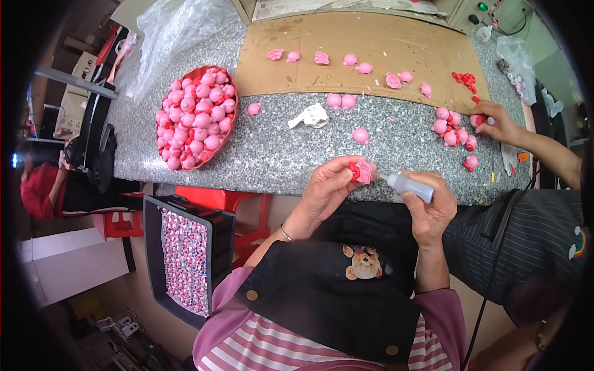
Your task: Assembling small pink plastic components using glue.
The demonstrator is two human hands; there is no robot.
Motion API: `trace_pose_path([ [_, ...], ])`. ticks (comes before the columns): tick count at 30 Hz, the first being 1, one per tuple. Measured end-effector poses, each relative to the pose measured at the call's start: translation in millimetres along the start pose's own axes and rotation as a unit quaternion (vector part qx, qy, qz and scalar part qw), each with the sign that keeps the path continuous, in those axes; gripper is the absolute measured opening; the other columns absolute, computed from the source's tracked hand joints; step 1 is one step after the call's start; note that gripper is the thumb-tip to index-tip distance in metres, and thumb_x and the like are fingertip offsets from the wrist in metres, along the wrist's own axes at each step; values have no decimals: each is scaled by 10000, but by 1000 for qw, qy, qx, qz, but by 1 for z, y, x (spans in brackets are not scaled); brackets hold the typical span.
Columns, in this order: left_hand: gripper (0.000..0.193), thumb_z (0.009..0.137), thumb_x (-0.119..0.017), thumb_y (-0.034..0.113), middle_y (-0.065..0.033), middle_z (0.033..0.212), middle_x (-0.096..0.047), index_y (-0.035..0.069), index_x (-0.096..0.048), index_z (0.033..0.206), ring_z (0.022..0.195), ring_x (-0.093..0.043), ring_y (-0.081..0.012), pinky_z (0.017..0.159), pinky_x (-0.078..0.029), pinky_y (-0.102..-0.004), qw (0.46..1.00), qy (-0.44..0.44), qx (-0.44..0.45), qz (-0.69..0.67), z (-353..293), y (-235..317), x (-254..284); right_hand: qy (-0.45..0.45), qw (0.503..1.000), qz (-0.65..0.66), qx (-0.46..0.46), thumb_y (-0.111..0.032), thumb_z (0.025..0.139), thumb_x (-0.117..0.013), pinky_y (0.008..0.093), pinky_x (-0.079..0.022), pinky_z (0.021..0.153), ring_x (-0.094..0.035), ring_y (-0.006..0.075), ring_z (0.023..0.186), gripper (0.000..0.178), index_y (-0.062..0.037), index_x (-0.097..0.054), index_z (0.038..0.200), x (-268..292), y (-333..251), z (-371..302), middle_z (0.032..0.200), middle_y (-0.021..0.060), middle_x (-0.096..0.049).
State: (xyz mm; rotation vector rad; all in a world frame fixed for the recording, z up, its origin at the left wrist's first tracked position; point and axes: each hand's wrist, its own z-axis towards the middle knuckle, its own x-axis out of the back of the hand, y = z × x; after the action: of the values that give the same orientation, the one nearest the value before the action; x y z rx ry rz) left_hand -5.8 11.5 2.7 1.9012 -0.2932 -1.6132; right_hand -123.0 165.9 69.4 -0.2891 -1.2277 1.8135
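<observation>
Between the thumb and fingers of my left hand [327,188] is a small pink and red plastic piece [364,171], held up at the table's near edge. My right hand [431,210] grips a translucent squeeze bottle [409,187] with a narrow tip. That tip points left at the pink piece, close to it; whether they touch I cannot tell. Just beyond my hands a round pink piece [360,136] lies on the speckled table [278,161]. Two more pink balls [341,101] sit side by side farther back, near a crumpled white tissue [309,116].
At the left stands a red bowl [233,127] heaped with pink and red pieces. Pink parts rest along a flat cardboard sheet [371,37]. On the right, a co-worker's hand [498,122] holds something beside a pink pile [450,127]. A filled dark crate [224,247] stands below left.
</observation>
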Motion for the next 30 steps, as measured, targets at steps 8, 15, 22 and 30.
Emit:
trace_pose_path([
  [8,359,903,-546,157,-188,1160,-570,-20,-503,1213,1065,-569,-234,966,-430,-369,1000,-30,-3,-8,-2,0,3,1,999,35,-32,-17,759,-689,251,-477,650,-619,157,753,226,22,-612,968,-2,4,0,907,138,-647],
  [15,408,874,-587,187,-192,1150,-568,-32,-495,1206,1065,-563,-256,972,-421,-378,1000,-6,16,-17,-3,1,0,-7,999,30,-27,-21,757,-688,256,-478,652,-618,159,762,228,21,-614,969,-2,3,1,894,137,-649],
  [22,369,871,-584,185,-171,1103,-585,-16,-519,1173,1037,-573,-248,948,-434,-376,1000,-4,11,-20,-4,1,1,-8,998,51,-45,-30,769,-683,254,-477,662,-614,151,766,220,23,-612,971,-1,3,2,887,130,-649],
  [30,356,871,-583,179,-181,1121,-583,-20,-526,1161,1027,-579,-251,937,-442,-377,1000,-8,15,-16,-5,1,3,-2,997,51,-64,-31,774,-681,247,-473,664,-604,137,756,213,22,-610,968,-1,6,2,899,124,-649],
])
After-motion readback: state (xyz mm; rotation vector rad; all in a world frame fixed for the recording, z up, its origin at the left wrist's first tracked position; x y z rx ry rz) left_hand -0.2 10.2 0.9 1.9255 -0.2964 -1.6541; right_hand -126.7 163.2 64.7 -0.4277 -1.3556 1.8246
